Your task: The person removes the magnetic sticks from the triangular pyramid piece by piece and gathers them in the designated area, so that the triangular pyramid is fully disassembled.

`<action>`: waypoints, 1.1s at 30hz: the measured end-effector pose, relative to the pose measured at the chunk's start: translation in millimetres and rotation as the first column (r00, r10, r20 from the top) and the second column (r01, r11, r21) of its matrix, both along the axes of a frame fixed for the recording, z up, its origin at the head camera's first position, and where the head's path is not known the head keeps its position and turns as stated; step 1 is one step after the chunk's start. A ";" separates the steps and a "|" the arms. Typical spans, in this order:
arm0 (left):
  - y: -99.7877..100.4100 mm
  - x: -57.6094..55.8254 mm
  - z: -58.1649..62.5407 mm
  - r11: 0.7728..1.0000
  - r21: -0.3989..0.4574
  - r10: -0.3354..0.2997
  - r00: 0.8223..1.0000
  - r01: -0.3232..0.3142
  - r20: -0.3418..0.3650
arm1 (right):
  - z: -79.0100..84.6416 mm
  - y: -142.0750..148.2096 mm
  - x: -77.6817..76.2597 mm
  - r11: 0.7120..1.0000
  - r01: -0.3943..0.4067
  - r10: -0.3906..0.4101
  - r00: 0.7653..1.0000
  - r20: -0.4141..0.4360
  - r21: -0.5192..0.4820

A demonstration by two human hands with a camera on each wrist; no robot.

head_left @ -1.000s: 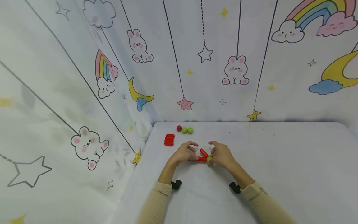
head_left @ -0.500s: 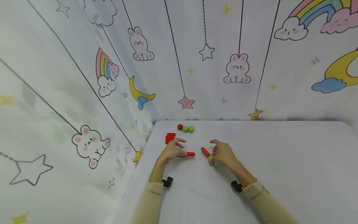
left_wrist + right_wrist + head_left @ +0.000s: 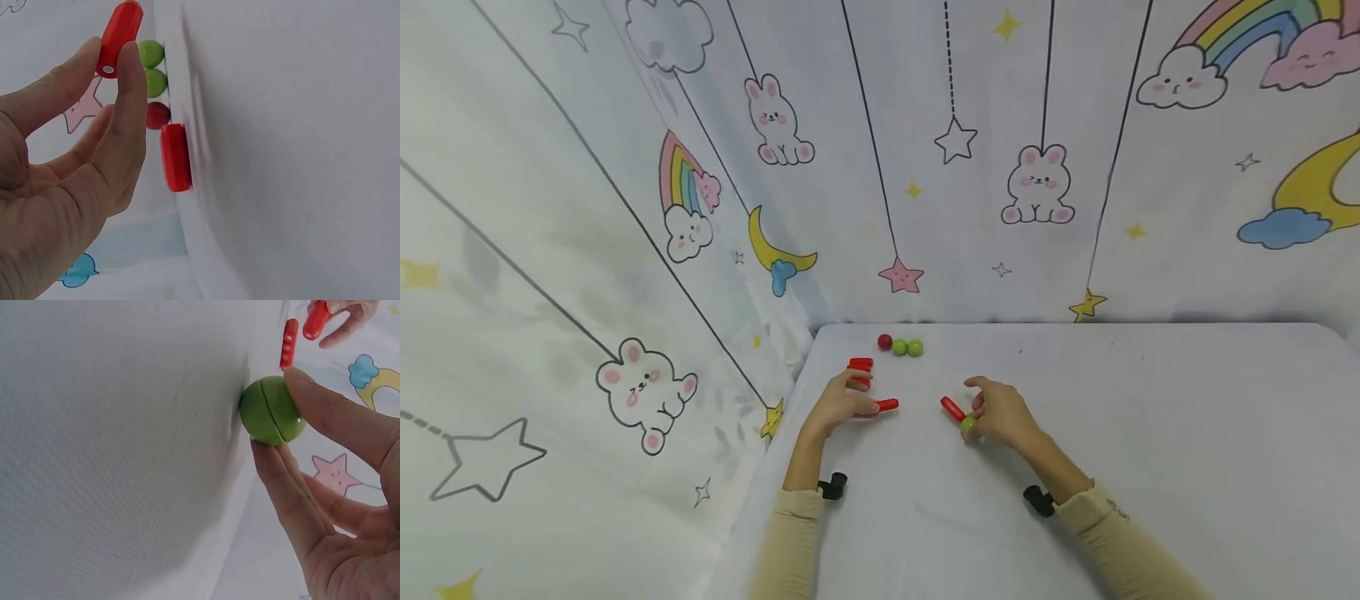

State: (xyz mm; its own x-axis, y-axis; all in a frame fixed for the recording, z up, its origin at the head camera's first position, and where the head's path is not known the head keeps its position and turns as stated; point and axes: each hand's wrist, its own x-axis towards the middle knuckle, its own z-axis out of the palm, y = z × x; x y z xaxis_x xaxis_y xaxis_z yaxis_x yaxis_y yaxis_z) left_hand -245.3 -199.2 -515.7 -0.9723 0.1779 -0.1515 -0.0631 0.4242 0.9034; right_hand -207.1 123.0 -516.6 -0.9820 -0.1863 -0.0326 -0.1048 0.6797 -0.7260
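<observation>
Between thumb and fingers my left hand (image 3: 838, 404) pinches a short red rod (image 3: 889, 405). In the left wrist view the rod (image 3: 122, 37) is faceted, with a small round silvery spot on its end. My right hand (image 3: 1002, 414) holds a green ball (image 3: 272, 412) between thumb and fingertips, close over the table; a seam runs round the ball. Against the ball in the head view, a second red rod (image 3: 952, 407) points away to the upper left. That rod is hidden in the right wrist view. A gap of table separates the hands.
Side by side beyond my left hand lie several red rods (image 3: 861, 363), partly hidden by its fingers. Behind them a dark red ball (image 3: 885, 342) and two green balls (image 3: 907, 347) sit in a row. The white table (image 3: 1150, 433) meets a printed curtain (image 3: 955, 233) at its back edge.
My left hand has pulled its red rod away from the green ball and moved left towards the row of rods. My right hand stays in place, holding the ball.
</observation>
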 end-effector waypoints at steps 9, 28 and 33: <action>-25.7 -6.5 -1.7 0.994 -0.051 0.096 0.995 -0.094 0.029 | -3.1 -0.7 -1.2 1.000 -0.003 0.003 1.000 -0.013 0.008; -44.6 -28.5 -5.4 0.971 -0.154 0.195 0.979 -0.183 0.061 | -1.2 -0.6 3.2 1.000 -0.007 0.007 1.000 -0.001 0.017; -44.0 -32.0 -7.6 0.965 -0.147 0.229 0.971 -0.218 0.066 | -2.1 -1.3 3.2 1.000 -0.008 0.008 1.000 -0.004 -0.006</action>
State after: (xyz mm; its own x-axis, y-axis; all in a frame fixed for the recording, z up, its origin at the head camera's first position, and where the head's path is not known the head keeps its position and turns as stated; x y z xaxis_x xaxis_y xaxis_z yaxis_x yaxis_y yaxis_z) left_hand -277.3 -243.2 -523.3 -0.9683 -0.0706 -0.2395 -0.2414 0.5108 0.8251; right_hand -203.9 121.8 -518.8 -0.9805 -0.1947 -0.0276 -0.1134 0.6744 -0.7296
